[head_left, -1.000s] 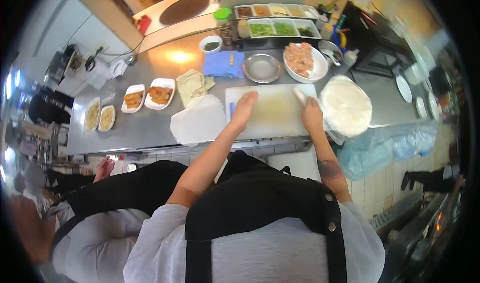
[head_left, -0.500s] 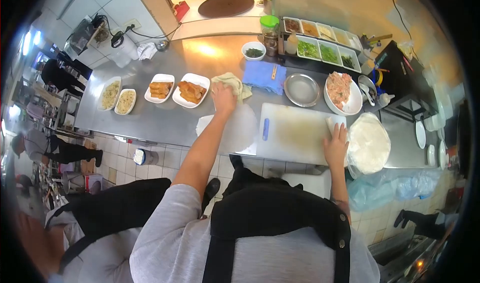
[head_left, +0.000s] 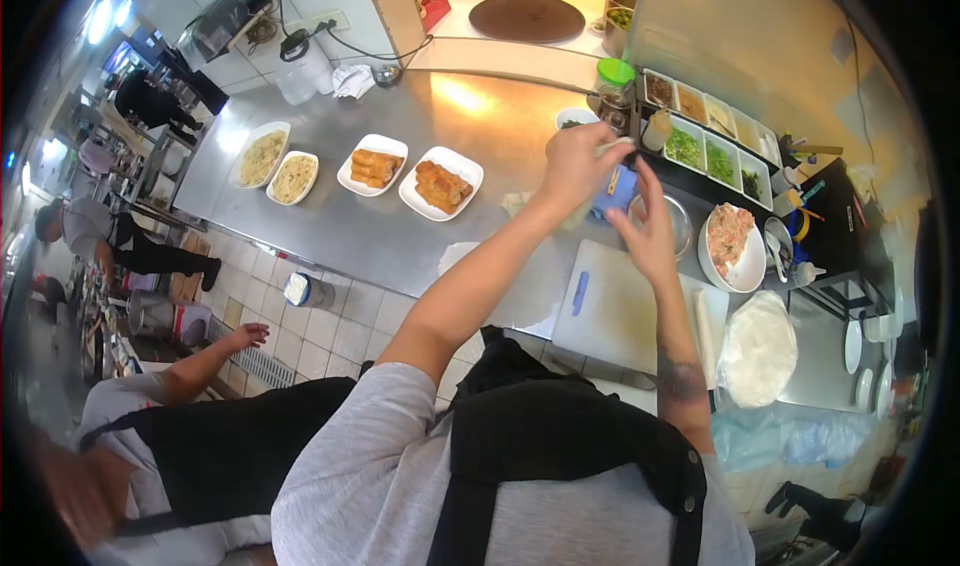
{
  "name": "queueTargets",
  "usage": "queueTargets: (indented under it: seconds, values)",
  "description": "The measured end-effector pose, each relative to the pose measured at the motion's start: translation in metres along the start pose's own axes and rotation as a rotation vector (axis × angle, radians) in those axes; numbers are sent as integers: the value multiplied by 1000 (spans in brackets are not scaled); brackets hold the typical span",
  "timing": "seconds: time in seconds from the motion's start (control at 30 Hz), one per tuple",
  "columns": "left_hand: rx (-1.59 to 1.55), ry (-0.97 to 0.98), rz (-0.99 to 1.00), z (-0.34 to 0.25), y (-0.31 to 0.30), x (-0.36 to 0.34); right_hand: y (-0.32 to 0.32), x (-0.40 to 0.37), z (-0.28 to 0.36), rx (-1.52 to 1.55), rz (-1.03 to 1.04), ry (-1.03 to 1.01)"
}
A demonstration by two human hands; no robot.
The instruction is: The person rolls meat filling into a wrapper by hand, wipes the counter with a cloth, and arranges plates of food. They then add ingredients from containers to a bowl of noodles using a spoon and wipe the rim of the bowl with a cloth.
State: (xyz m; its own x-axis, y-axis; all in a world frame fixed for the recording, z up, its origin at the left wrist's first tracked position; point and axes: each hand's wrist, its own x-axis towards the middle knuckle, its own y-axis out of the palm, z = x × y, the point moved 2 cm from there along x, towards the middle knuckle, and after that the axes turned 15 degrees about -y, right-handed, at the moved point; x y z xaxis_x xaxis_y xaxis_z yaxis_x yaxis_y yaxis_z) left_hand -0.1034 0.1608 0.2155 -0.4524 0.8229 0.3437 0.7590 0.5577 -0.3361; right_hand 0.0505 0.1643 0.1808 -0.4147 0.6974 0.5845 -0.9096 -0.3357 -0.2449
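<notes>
Markings: one folded blue cloth [head_left: 610, 198] on the stainless-steel counter [head_left: 320, 136], with a yellowish mark too small for me to read.
Left hand [head_left: 576, 174]: raised above the counter, its arm stretched forward and slanting across to the right, wrist bent; fingers drawn in, tips closed on a small pale sliver [head_left: 615, 147] that I cannot identify. In my view, the sliver shows at the fingertips, just beyond the blue cloth.
Right hand [head_left: 650, 221]: raised just beside the left, forearm upright in my view and passing over the board; fingers half spread, thumb standing apart, grasp empty as far as I can see. Whether its fingertips touch the sliver I cannot tell.
Behind the right hand: one round, shallow silver metal dish [head_left: 684, 231], partly covered.
Below: one white cutting board [head_left: 620, 316] with a blue handle insert [head_left: 580, 294]; one long white cylinder [head_left: 703, 326] along its right side.
Right: one white bowl [head_left: 752, 274] of pinkish filling; one pale dough disc [head_left: 758, 351].
Left: two white dishes [head_left: 411, 199] of golden-brown food; lower, a co-worker's hand [head_left: 245, 337], fingers loosely extended
</notes>
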Motion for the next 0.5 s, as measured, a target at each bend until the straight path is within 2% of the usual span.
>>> queueTargets:
  seconds: [0.17,0.23,0.3,0.33,0.4,0.43,0.5]
  values:
    - [-46,-19,185,-54,-14,8,-22,47,-1,148,169,84]
    - [123,129,485,-64,-33,10,-43,45,11,168,201,137]
    - [177,202,491,-52,-37,9,-57,46,37,8,212,-192]
    - [168,213,505,-45,-35,6,-63,44,53,-108,207,-262]
    - [249,87,344,-26,-27,-5,-67,37,69,-249,247,-266]
    - [244,99,357,-19,-16,-18,-66,33,75,-375,300,-273]
    - [209,-97,-163,1,1,-54,-56,17,80,-255,324,-130]
